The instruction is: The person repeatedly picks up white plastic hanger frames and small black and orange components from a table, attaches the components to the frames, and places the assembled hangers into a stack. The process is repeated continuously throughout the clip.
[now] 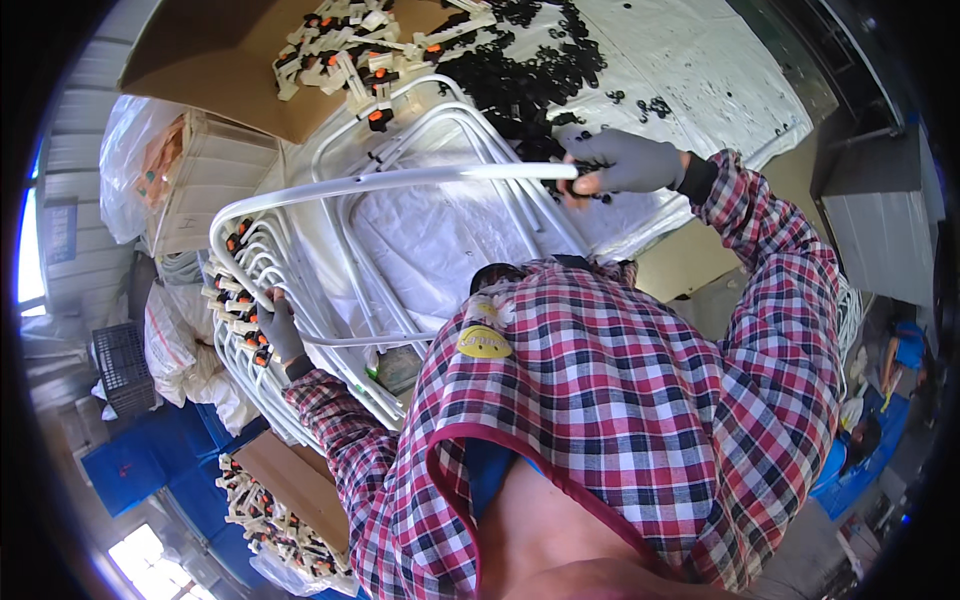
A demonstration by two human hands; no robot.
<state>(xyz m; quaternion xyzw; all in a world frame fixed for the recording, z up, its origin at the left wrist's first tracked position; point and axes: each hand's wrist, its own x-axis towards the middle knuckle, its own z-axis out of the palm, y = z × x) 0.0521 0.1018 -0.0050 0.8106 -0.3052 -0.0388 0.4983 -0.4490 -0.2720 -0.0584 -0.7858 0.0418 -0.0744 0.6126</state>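
A white bent metal tube [400,178], shaped like a U, stretches across in front of me. My left hand [281,328], in a grey glove, is closed around its left side, just below the bend. At the tube's right end is my gloved right hand [628,162]. Its fingers are pinched at the tube tip, with a small black part [592,170] showing between them; the grip is partly hidden. Under the held tube, several more white bent tubes [375,262] lie on the white sheet [690,60].
Many small black parts [530,75] are heaped at the far middle. White, black and orange clamp-like fittings [345,55] spill from a cardboard box [215,60]. A stack of tubes with fittings [262,280] stands left. Another fittings box [300,490] is at lower left; another person [905,350] appears far right.
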